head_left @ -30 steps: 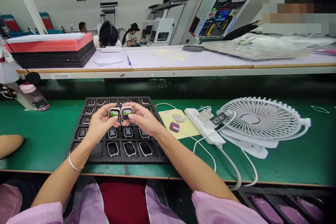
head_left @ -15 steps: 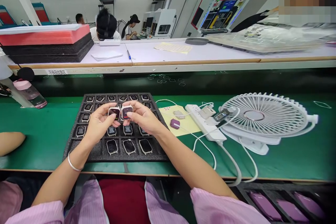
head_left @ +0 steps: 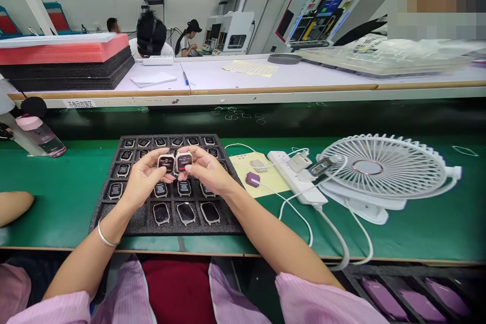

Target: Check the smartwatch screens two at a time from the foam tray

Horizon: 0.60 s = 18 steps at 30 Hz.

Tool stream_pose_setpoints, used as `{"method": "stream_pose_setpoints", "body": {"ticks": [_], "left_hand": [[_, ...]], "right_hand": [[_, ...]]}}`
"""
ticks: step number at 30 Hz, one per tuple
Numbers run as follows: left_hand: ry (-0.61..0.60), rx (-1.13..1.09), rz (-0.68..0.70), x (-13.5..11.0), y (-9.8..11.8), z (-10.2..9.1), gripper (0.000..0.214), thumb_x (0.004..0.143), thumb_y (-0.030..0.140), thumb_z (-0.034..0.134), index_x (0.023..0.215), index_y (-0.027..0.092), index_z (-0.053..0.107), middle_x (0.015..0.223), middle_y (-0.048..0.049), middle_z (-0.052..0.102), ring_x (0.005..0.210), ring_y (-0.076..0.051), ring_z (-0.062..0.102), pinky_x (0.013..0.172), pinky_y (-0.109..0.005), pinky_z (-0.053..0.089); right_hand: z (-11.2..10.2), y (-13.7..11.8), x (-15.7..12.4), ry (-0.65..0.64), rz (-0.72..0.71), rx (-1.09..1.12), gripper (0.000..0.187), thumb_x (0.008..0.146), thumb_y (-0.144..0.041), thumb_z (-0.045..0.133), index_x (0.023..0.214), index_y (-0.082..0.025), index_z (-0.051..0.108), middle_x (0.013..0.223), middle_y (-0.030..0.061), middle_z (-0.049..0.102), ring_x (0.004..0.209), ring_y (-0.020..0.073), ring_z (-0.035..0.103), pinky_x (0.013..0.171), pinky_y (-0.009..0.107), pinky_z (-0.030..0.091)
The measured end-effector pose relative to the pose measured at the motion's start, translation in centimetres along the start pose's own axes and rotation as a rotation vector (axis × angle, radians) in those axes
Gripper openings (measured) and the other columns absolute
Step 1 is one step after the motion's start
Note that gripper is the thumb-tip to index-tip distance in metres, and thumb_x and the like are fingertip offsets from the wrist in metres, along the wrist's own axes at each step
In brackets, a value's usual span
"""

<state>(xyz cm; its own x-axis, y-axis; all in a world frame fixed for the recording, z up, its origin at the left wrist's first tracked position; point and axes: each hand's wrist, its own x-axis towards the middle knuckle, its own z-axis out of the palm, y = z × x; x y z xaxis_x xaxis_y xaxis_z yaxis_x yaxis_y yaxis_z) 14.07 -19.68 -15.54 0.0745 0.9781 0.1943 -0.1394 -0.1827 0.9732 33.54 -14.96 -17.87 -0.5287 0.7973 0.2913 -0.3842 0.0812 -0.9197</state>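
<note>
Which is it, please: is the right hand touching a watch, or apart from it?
Touching: the head view shows the right hand holding a watch, thumb over its lower corner.

**Fan and crowded shelf around your power strip**

Your white power strip (head_left: 281,171) carries a pale adapter (head_left: 299,161). Just to the strip's right you have a white fan (head_left: 367,167), and just to its left lies a yellow sheet (head_left: 242,164). Well to the left of the strip stands a clear bottle (head_left: 47,139) with a pink cap. Beyond the strip, a pale shelf (head_left: 224,81) runs across your view. On it, relative to the strip, you see pink and black foam sheets (head_left: 56,53) stacked far left, a blue pen (head_left: 186,79) nearer left, and a dark disc (head_left: 284,58) almost directly behind.
</note>
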Motion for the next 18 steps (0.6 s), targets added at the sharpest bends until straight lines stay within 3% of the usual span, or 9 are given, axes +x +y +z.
{"method": "stream_pose_setpoints", "body": {"ticks": [6, 11, 15, 18], "left_hand": [[-0.025, -0.017, -0.070, 1.9, 0.9, -0.1, 0.054, 0.072, 0.023, 0.075, 0.125, 0.016, 0.063, 0.098, -0.0034, 0.075, 0.064, -0.015, 0.076, 0.064, -0.028, 0.065], [-0.035, -0.040, -0.043, 3.9, 1.8, 0.0, 0.054, 0.072, 0.019, 0.071, 0.126, 0.016, 0.063, 0.096, -0.0023, 0.074, 0.067, -0.015, 0.076, 0.069, -0.029, 0.066], [0.008, -0.088, -0.066, 4.6, 0.9, -0.2, 0.050, 0.073, 0.017, 0.069, 0.122, 0.017, 0.064, 0.095, -0.0009, 0.074, 0.067, -0.015, 0.076, 0.069, -0.029, 0.065], [0.075, -0.124, -0.178, 4.8, -0.8, -0.5, 0.045, 0.076, 0.016, 0.065, 0.121, 0.016, 0.064, 0.085, 0.0010, 0.072, 0.062, -0.015, 0.075, 0.067, -0.028, 0.064]], "right_hand": [[-0.3, -0.8, 1.1, 0.066, 0.112, 0.132, 0.042, 0.076, -0.020, 0.075, 0.115, -0.023, 0.060, 0.086, -0.0021, 0.071, 0.069, 0.0144, 0.072, 0.066, 0.028, 0.056], [-0.9, -2.0, 3.0, 0.093, 0.089, 0.156, 0.043, 0.073, -0.019, 0.075, 0.113, -0.023, 0.062, 0.086, -0.0021, 0.073, 0.066, 0.0143, 0.071, 0.067, 0.028, 0.057], [-1.0, -1.0, 3.6, 0.166, 0.083, 0.153, 0.044, 0.068, -0.021, 0.079, 0.109, -0.022, 0.063, 0.087, -0.0025, 0.075, 0.062, 0.0131, 0.070, 0.062, 0.026, 0.054], [-1.4, 0.6, 3.3, 0.240, 0.163, 0.132, 0.044, 0.067, -0.025, 0.082, 0.107, -0.022, 0.062, 0.087, -0.0017, 0.076, 0.057, 0.0115, 0.068, 0.057, 0.024, 0.052]]}}
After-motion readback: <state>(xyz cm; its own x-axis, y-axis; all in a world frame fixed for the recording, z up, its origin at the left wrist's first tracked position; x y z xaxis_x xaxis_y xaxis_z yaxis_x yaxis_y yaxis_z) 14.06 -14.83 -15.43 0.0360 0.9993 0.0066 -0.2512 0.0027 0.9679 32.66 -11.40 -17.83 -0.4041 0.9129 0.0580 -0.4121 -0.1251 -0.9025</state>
